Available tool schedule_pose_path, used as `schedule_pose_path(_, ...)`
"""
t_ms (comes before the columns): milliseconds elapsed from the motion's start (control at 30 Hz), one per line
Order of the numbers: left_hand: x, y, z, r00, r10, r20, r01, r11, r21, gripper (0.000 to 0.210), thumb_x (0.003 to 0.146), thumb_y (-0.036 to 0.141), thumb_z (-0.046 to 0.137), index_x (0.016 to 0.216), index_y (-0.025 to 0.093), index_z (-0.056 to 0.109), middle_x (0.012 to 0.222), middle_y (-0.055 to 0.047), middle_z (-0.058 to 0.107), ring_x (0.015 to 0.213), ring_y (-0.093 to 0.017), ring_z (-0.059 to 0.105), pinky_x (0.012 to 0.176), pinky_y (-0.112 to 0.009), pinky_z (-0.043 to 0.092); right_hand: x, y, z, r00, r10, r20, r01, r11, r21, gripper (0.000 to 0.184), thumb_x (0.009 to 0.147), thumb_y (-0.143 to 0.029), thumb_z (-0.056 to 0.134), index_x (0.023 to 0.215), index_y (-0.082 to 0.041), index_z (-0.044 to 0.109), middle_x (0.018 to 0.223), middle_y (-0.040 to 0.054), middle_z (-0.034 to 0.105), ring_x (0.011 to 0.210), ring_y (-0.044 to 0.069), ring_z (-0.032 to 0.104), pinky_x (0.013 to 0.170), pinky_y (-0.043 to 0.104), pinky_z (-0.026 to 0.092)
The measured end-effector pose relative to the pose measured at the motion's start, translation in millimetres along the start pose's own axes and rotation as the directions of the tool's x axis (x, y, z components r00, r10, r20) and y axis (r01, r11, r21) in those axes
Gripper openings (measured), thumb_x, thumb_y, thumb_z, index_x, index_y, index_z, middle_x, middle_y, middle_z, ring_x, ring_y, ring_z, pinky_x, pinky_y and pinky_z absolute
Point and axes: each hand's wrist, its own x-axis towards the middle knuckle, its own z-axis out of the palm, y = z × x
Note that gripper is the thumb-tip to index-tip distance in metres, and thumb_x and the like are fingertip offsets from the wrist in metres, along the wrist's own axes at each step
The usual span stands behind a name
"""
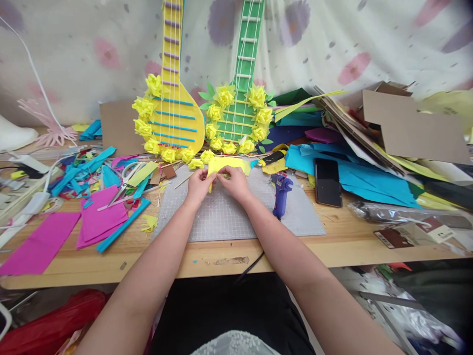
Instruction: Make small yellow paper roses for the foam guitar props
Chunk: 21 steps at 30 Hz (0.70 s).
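Observation:
Both hands meet over the grey cutting mat (221, 222), with a piece of yellow paper (226, 163) between them. My left hand (199, 186) pinches the paper's left side, and a small strip of yellow hangs below the fingertips. My right hand (235, 183) is closed on the same paper close by, fingertips nearly touching the left ones. Right of the hands a blue glue gun (282, 195) rests on the mat. Behind stand a yellow paper guitar (181, 116) and a green paper guitar (238, 121), both edged with yellow paper flowers (225, 96).
Scissors (123, 185) lie among magenta paper sheets (101, 217) and blue scraps on the left. To the right are a black phone (328, 182), blue paper (369, 182) and stacked cardboard (410, 123). A cable (251, 266) hangs over the table's front edge.

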Motion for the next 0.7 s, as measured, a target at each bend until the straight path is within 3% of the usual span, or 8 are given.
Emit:
schedule_pose_path(267,8.6,-12.7,-9.8,0.993,0.092,-0.074,-0.078,0.982,0.174,0.015,0.065,0.030,0.061,0.070,0.016,0.057,0.064,0.000,0.057,0.060,-0.012,0.054,0.052,-0.023,0.043,-2.0,-1.4,1.5,0.999,-0.021,0.026,0.023,0.994,-0.105,0.020,0.072,-0.036,0.056,0.082,-0.021,0.063,0.083,0.0028,0.064,0.082,0.018,0.051,0.075,0.031,0.037)
schedule_pose_path(367,5.1,-9.5,-8.0,0.994,0.061,-0.093,-0.048,0.990,0.134,0.012,0.066,0.026,0.059,0.069,0.015,0.056,0.066,-0.001,0.059,0.064,-0.013,0.056,0.055,-0.023,0.044,-3.2,-2.2,2.6,0.999,-0.030,0.025,0.033,0.991,-0.127,0.020,0.072,-0.037,0.056,0.083,-0.021,0.062,0.082,0.0031,0.063,0.080,0.018,0.050,0.073,0.030,0.037)
schedule_pose_path(533,0.0,-2.5,-6.0,0.993,-0.040,-0.115,0.043,0.999,0.025,0.009,0.064,0.022,0.062,0.063,0.014,0.057,0.056,0.001,0.057,0.053,-0.010,0.053,0.056,-0.023,0.042,-5.1,-4.2,3.3,1.000,-0.014,0.018,0.016,0.992,-0.128,0.019,0.072,-0.036,0.057,0.083,-0.021,0.061,0.079,0.0030,0.062,0.080,0.018,0.049,0.072,0.029,0.037)
schedule_pose_path(700,6.8,-11.7,-10.3,0.996,0.067,-0.060,-0.059,0.991,0.121,0.012,0.062,0.024,0.064,0.069,0.015,0.064,0.059,0.000,0.062,0.055,-0.011,0.054,0.059,-0.023,0.041,-3.4,0.3,5.4,0.999,-0.027,-0.042,0.019,0.982,-0.189,0.018,0.072,-0.034,0.056,0.083,-0.020,0.061,0.083,0.0047,0.062,0.084,0.020,0.048,0.077,0.033,0.036)
